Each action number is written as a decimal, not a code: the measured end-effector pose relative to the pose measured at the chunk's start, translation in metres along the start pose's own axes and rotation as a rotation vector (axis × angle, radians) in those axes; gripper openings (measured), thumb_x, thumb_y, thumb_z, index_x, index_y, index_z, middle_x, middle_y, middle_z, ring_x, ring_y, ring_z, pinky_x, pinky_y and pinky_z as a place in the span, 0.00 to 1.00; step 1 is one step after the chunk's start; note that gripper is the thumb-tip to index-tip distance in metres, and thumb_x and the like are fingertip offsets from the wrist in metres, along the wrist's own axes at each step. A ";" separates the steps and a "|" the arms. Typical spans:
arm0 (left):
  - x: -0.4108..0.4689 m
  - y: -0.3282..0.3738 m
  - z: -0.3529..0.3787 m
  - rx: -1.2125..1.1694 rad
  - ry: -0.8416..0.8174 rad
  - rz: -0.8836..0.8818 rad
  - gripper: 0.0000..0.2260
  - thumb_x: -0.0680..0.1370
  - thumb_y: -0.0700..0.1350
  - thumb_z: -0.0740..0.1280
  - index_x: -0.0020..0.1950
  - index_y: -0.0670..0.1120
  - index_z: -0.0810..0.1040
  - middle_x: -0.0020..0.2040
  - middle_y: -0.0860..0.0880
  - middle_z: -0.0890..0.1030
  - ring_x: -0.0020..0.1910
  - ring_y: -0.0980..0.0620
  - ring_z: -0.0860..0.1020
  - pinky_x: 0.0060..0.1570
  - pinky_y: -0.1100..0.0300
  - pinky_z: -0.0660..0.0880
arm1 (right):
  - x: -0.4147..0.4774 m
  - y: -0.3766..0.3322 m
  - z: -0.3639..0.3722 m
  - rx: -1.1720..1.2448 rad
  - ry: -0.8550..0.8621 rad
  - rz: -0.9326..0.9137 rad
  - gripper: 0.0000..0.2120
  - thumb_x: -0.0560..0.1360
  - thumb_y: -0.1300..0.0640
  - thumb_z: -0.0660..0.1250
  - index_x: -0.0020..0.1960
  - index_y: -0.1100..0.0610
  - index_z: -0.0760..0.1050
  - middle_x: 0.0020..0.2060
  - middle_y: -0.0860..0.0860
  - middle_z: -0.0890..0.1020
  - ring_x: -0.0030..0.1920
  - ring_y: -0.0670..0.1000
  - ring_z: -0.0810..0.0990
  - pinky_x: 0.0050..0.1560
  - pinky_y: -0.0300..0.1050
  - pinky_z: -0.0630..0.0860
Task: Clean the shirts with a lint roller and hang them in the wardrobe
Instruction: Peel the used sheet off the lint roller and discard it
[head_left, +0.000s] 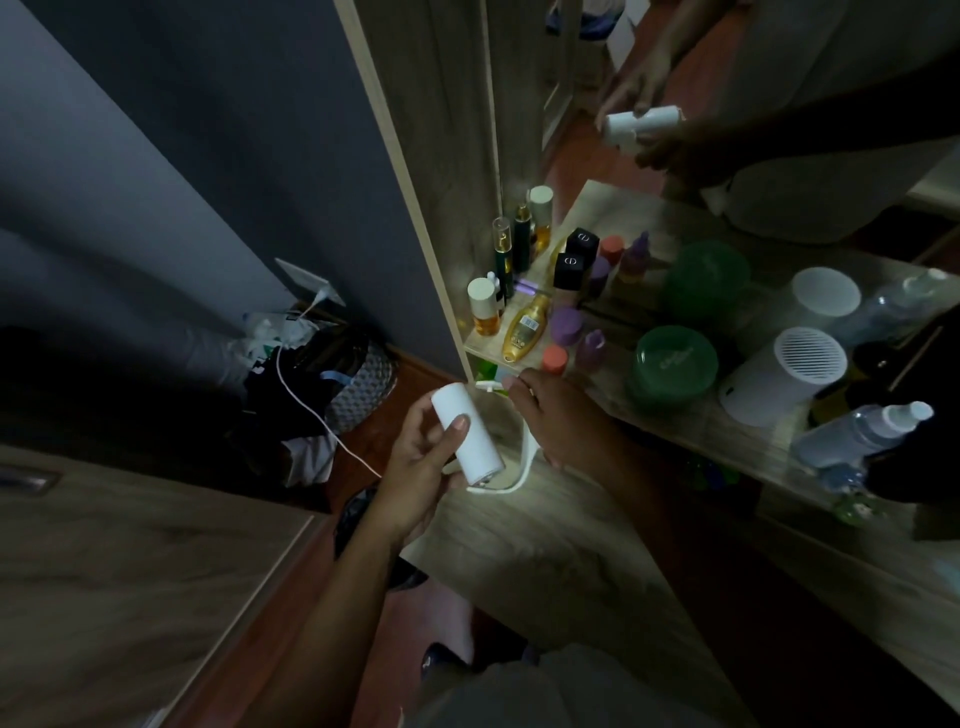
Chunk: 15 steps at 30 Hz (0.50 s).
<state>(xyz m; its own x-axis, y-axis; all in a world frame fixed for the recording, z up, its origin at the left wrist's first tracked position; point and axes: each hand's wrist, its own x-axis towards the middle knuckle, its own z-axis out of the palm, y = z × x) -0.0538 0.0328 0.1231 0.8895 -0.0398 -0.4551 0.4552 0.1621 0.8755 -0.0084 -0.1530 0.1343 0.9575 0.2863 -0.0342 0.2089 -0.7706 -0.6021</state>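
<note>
I stand at a dresser with a mirror in dim light. My left hand (423, 457) grips a white cylinder, the lint roller's roll (467, 434), with the thumb laid across it. My right hand (556, 415) holds the roller's curved white handle (525, 457), which runs from the roll's lower end up past the fingers. Both hands hover over the wooden dresser top (545, 551). The mirror (727, 78) shows the same hands and roll reflected. No shirt or wardrobe interior is in view.
Several bottles and jars crowd the dresser: a gold bottle (525, 327), a green tub (672, 366), a white speaker-like cylinder (784, 376), a spray bottle (862, 431). On the floor at left lie a dark bag (332, 374) and a white cable (311, 415). A wooden cabinet (130, 571) stands lower left.
</note>
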 end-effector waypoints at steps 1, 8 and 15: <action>-0.001 0.001 0.002 0.001 -0.013 0.003 0.19 0.79 0.46 0.68 0.69 0.52 0.72 0.54 0.54 0.85 0.52 0.53 0.83 0.44 0.49 0.82 | -0.001 -0.003 -0.003 -0.023 -0.041 -0.002 0.15 0.84 0.50 0.54 0.52 0.59 0.75 0.39 0.54 0.80 0.30 0.44 0.74 0.27 0.33 0.66; 0.001 0.003 0.007 -0.050 -0.040 -0.031 0.16 0.81 0.44 0.66 0.69 0.48 0.73 0.57 0.48 0.80 0.49 0.56 0.83 0.37 0.56 0.81 | -0.002 -0.007 -0.021 -0.239 -0.191 -0.107 0.29 0.73 0.51 0.73 0.68 0.65 0.71 0.49 0.60 0.81 0.45 0.56 0.81 0.44 0.44 0.77; -0.001 0.002 0.010 -0.161 -0.103 -0.070 0.16 0.82 0.43 0.64 0.69 0.46 0.73 0.52 0.46 0.81 0.48 0.51 0.83 0.41 0.55 0.83 | -0.001 -0.001 -0.027 -0.681 -0.318 -0.289 0.46 0.73 0.54 0.73 0.79 0.64 0.48 0.72 0.60 0.67 0.68 0.56 0.70 0.64 0.46 0.67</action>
<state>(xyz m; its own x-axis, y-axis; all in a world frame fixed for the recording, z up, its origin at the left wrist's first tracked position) -0.0535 0.0231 0.1276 0.8591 -0.1554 -0.4876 0.5111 0.3109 0.8014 -0.0039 -0.1675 0.1565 0.7662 0.5969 -0.2382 0.6133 -0.7899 -0.0066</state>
